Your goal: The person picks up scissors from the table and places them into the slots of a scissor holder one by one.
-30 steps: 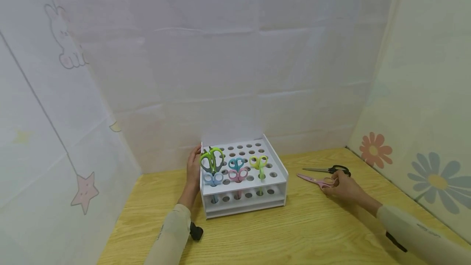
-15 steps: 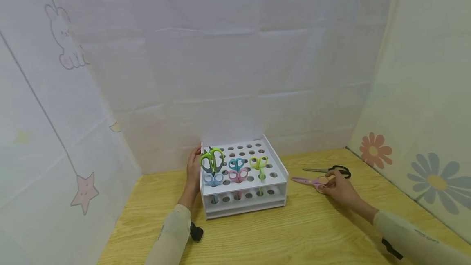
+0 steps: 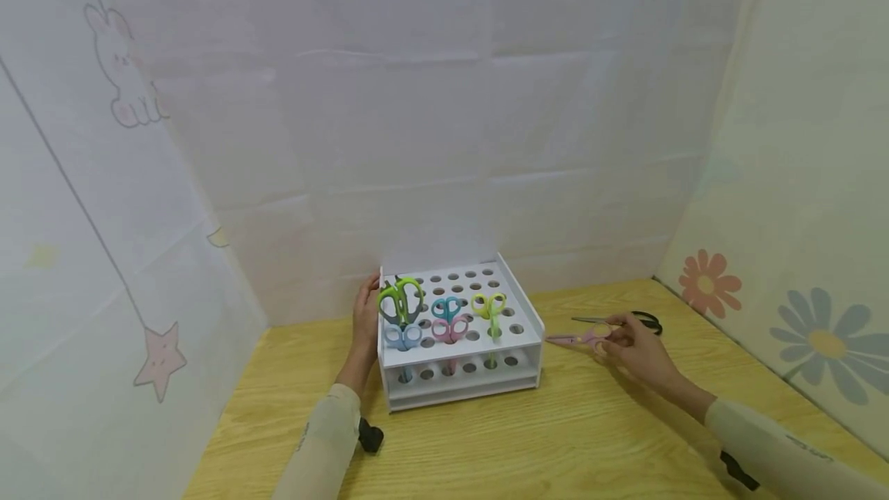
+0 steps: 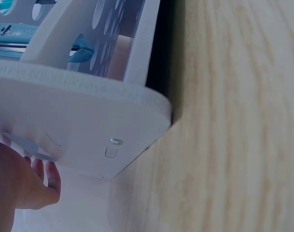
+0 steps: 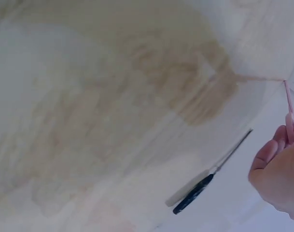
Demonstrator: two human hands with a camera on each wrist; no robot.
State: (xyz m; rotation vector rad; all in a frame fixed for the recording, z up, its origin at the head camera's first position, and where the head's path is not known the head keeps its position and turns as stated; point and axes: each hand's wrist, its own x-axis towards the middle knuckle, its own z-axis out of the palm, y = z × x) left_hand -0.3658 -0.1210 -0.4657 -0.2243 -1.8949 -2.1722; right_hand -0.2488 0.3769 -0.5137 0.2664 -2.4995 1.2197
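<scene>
My right hand (image 3: 642, 353) pinches a pair of pink scissors (image 3: 572, 339) by the handles, the tip pointing left at the rack's right front corner. In the right wrist view these scissors (image 5: 289, 118) appear edge-on above the fingers. Just behind that hand lie black-handled scissors (image 3: 650, 322), partly covered by the fingers. A white rack (image 3: 444, 355) with rows of round holes stands in the middle. My left hand (image 3: 364, 322) holds its left side; in the left wrist view its bent fingers (image 4: 52, 179) meet the side panel (image 4: 79, 111) by a cutout.
Several scissors stand handles-up in the rack: green (image 3: 400, 303), light blue (image 3: 403, 336), teal (image 3: 446, 307), pink (image 3: 450, 328) and yellow (image 3: 488, 305). Beneath is a wooden table (image 3: 500, 446). Patterned white walls (image 3: 444, 137) close off the back and both sides.
The right hand has drawn the pink scissors left toward the rack and shifted its fingers on the handles. The left hand and the rack have stayed in place.
</scene>
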